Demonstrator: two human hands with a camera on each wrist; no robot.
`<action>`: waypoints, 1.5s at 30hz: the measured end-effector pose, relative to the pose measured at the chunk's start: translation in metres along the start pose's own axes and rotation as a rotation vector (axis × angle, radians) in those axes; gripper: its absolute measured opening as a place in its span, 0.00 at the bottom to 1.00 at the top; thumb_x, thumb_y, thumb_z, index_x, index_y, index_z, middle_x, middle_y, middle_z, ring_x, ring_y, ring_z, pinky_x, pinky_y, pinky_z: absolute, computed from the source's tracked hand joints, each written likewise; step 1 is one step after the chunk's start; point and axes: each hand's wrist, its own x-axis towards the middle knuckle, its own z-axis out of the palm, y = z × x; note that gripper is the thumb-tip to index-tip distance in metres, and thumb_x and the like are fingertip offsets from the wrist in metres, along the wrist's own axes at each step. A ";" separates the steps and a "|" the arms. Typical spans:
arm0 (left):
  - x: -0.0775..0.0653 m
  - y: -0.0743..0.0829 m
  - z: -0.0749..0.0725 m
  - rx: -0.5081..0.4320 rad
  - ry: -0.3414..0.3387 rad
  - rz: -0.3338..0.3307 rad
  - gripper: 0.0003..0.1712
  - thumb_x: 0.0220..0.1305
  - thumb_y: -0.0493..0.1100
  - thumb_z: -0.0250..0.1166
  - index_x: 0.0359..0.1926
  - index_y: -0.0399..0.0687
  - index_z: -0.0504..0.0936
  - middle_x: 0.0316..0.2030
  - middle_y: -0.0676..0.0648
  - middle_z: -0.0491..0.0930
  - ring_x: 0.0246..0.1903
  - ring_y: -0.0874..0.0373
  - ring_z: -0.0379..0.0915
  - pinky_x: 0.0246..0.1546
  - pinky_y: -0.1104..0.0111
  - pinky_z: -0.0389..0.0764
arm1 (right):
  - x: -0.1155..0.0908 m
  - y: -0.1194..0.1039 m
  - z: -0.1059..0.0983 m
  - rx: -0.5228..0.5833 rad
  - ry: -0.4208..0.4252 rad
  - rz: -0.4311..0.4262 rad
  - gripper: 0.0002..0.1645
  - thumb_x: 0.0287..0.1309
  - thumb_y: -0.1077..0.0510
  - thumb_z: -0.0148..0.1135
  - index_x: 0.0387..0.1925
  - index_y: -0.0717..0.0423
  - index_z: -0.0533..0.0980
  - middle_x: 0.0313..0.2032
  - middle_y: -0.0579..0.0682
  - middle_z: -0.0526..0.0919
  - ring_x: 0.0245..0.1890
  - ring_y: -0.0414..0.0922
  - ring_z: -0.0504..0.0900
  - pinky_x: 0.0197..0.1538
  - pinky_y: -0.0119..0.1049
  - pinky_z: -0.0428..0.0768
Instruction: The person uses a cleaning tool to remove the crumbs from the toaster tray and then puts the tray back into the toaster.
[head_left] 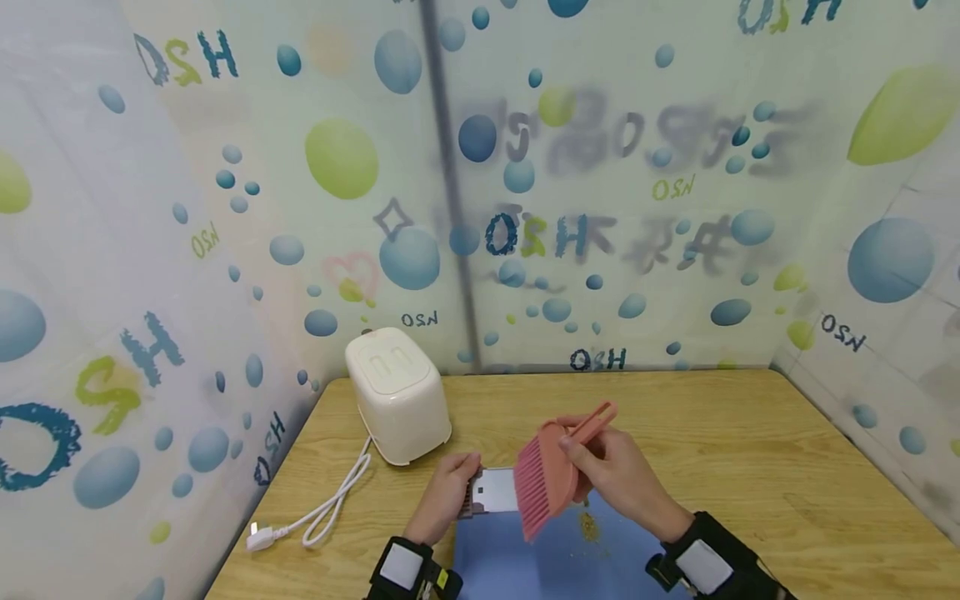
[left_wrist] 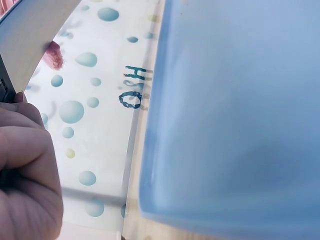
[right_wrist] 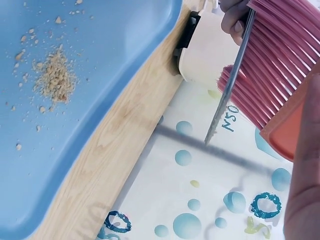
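Note:
In the head view my left hand (head_left: pixel 447 492) grips one end of a flat metal crumb tray (head_left: pixel 495 490), holding it above a blue tray (head_left: pixel 510 562). My right hand (head_left: pixel 630 479) holds a pink brush (head_left: pixel 553 471) by its handle, thumb along the back. The brush's bristles hang over the crumb tray's right end. Seen from the right wrist, the crumb tray (right_wrist: pixel 227 90) is nearly edge-on, with pink bristles (right_wrist: pixel 280 50) on both sides of it. A small heap of crumbs (right_wrist: pixel 56 77) lies on the blue tray.
A white toaster (head_left: pixel 397 396) stands at the table's back left. Its white cord (head_left: pixel 337 500) lies looped in front of it, ending in a plug (head_left: pixel 260 537). Patterned curtains (head_left: pixel 600 208) enclose the wooden table (head_left: pixel 787 467) at the back and sides.

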 end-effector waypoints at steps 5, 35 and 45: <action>0.001 -0.001 0.000 0.023 0.003 0.004 0.22 0.80 0.44 0.50 0.32 0.31 0.76 0.27 0.51 0.69 0.30 0.56 0.68 0.35 0.68 0.68 | -0.002 0.003 -0.005 -0.027 0.013 -0.028 0.26 0.76 0.54 0.56 0.65 0.68 0.70 0.34 0.54 0.85 0.21 0.47 0.83 0.24 0.39 0.82; 0.001 -0.001 -0.001 0.019 -0.006 -0.007 0.21 0.81 0.44 0.49 0.33 0.32 0.75 0.26 0.52 0.66 0.29 0.58 0.65 0.33 0.69 0.65 | -0.007 0.015 -0.021 -0.306 0.275 -0.271 0.09 0.63 0.63 0.68 0.44 0.62 0.80 0.28 0.44 0.86 0.20 0.36 0.82 0.23 0.34 0.81; 0.000 -0.002 -0.001 0.000 -0.010 -0.004 0.20 0.80 0.44 0.49 0.30 0.41 0.75 0.26 0.52 0.66 0.29 0.58 0.66 0.32 0.69 0.66 | -0.010 0.014 -0.024 -0.399 0.340 -0.233 0.06 0.62 0.60 0.71 0.35 0.54 0.79 0.20 0.35 0.78 0.17 0.34 0.75 0.20 0.33 0.75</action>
